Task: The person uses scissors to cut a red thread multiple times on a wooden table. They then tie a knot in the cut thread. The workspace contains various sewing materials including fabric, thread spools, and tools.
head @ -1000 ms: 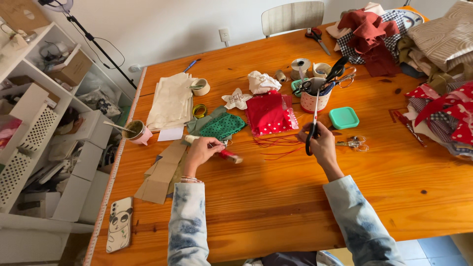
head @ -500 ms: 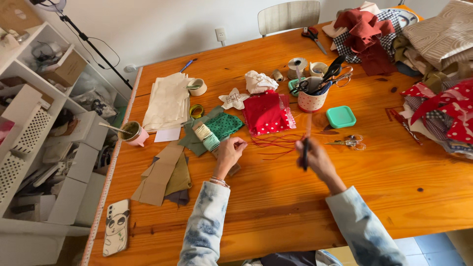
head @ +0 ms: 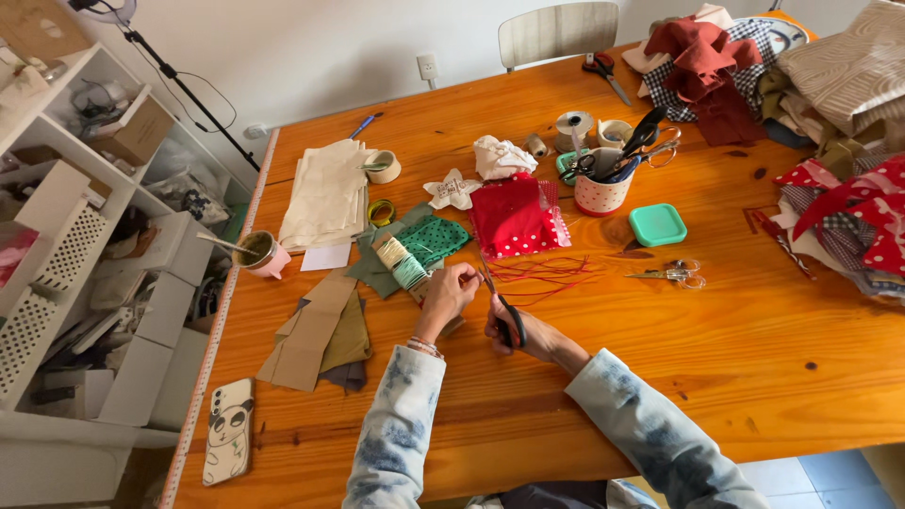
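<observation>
Red thread lies in loose strands on the wooden table, just below the red polka-dot fabric – that fabric is the landmark here. Right hand grips dark-handled scissors, blades pointing up toward the fabric's lower edge; blade tips too thin to tell if they meet the thread. Left hand, below-left of the fabric, is pinched shut on sth small – likely a thread end, can't make it out. Left of the fabric: green dotted cloth w/ a spool of pale twine. Right of it: polka-dot cup of tools, teal box, small scissors. Far right, a fabric pile – cut off by the frame edge.
</observation>
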